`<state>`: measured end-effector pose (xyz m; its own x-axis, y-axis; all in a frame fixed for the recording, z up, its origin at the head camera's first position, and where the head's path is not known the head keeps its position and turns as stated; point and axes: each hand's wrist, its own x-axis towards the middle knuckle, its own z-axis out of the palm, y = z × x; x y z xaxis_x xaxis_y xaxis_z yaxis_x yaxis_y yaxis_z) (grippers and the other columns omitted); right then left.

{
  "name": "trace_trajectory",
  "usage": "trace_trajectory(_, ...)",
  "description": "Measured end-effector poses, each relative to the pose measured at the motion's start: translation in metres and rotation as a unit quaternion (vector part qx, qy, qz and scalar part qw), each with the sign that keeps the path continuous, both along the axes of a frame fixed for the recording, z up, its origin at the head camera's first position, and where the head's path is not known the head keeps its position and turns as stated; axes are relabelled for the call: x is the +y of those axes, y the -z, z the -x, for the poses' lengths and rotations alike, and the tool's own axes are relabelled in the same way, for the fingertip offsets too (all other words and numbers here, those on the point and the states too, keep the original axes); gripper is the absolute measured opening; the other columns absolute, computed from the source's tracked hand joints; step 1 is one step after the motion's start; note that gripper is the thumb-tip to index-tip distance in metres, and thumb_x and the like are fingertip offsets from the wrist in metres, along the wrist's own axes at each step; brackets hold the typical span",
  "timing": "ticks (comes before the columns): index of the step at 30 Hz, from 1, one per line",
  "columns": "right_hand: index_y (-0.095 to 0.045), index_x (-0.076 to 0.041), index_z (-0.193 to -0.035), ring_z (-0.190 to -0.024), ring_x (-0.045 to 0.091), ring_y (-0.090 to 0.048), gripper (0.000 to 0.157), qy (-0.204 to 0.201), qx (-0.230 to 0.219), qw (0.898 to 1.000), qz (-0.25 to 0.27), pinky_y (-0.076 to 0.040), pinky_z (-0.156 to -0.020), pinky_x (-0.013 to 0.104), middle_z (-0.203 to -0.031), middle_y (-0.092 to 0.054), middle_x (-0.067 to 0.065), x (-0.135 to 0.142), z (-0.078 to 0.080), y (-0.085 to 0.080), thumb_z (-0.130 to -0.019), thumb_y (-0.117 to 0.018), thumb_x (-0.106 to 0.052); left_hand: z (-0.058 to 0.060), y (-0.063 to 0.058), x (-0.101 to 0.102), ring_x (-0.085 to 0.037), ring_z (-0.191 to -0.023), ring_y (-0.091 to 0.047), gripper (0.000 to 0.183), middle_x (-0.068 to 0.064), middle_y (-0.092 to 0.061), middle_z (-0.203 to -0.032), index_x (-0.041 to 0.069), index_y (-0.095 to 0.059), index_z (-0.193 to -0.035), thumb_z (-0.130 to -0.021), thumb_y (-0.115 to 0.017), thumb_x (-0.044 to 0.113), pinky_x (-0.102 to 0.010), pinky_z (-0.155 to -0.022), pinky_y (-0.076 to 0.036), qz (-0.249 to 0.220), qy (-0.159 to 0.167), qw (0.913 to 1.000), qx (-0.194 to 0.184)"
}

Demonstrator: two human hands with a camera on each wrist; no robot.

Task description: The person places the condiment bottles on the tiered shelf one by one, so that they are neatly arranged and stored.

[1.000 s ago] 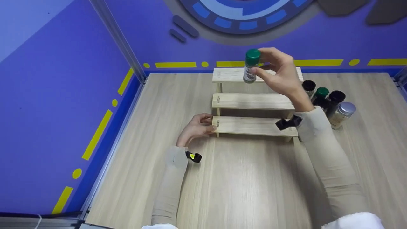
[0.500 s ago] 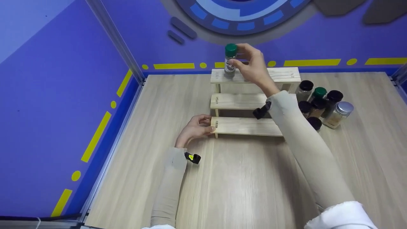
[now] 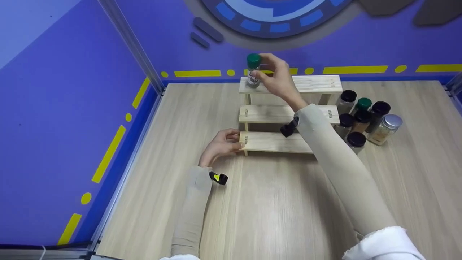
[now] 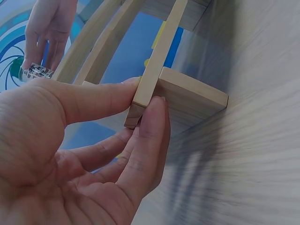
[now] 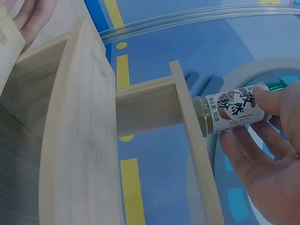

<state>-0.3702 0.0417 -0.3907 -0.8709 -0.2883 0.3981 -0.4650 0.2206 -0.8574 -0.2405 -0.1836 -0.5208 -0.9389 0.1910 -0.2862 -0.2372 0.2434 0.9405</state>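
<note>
A three-step wooden rack (image 3: 274,141) stands on the table. My left hand (image 3: 221,147) pinches the left end of its lowest shelf between thumb and fingers, as the left wrist view (image 4: 103,154) also shows. At the left end of the top shelf (image 3: 317,83), my right hand (image 3: 277,77) holds a small glass spice jar (image 3: 253,72) with a green cap, upright. In the right wrist view the labelled jar (image 5: 232,110) has its base at the shelf surface, with the thumb and fingers of the right hand (image 5: 267,159) about it.
Several spice jars stand close together right of the rack, among them a green-capped jar (image 3: 363,104), a silver-capped jar (image 3: 385,130) and a black-capped jar (image 3: 356,141). Blue panels (image 3: 72,119) bound the table (image 3: 270,202) at the left and back.
My right hand has carried the green-capped jar leftward and down, from above the rack to the top shelf's left end. The left hand has kept its grip on the lowest shelf.
</note>
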Motion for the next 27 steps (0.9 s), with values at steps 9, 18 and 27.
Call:
trace_trajectory(9, -0.057, -0.009, -0.151, -0.132, 0.029, -0.066, 0.055, 0.002, -0.026, 1.000, -0.011, -0.056, -0.111, 0.033, -0.147, -0.065, 0.010, 0.019, -0.008, -0.012, -0.099, -0.077, -0.015, 0.003, 0.011, -0.002, -0.021, -0.098, -0.071, 0.061, -0.023, -0.064, -0.137, -0.005, -0.052, -0.149, -0.094, -0.076, -0.001, -0.042, -0.089, -0.066, -0.046, 0.027, 0.9985, 0.011)
trace_trajectory(18, -0.061, -0.005, -0.146, -0.133, 0.028, -0.065, 0.049, 0.017, 0.035, 0.999, -0.014, -0.056, -0.112, 0.039, -0.144, -0.067, 0.015, 0.072, -0.037, -0.040, -0.100, -0.076, -0.013, -0.002, 0.034, -0.015, -0.021, -0.107, -0.070, 0.059, -0.023, -0.060, -0.145, -0.004, -0.052, -0.149, -0.095, -0.073, -0.003, -0.030, -0.088, -0.064, -0.154, -0.006, 0.9880, 0.013)
trace_trajectory(27, -0.065, -0.006, -0.142, -0.127, 0.028, -0.069, 0.042, 0.027, 0.082, 0.994, -0.061, -0.058, -0.108, 0.036, -0.137, -0.071, 0.012, 0.139, -0.075, -0.033, -0.102, -0.074, -0.014, -0.006, 0.046, -0.005, -0.022, -0.118, -0.067, 0.063, -0.025, -0.055, -0.151, -0.005, -0.048, -0.153, -0.095, -0.073, 0.001, -0.031, -0.097, -0.061, -0.187, -0.010, 0.9819, 0.028)
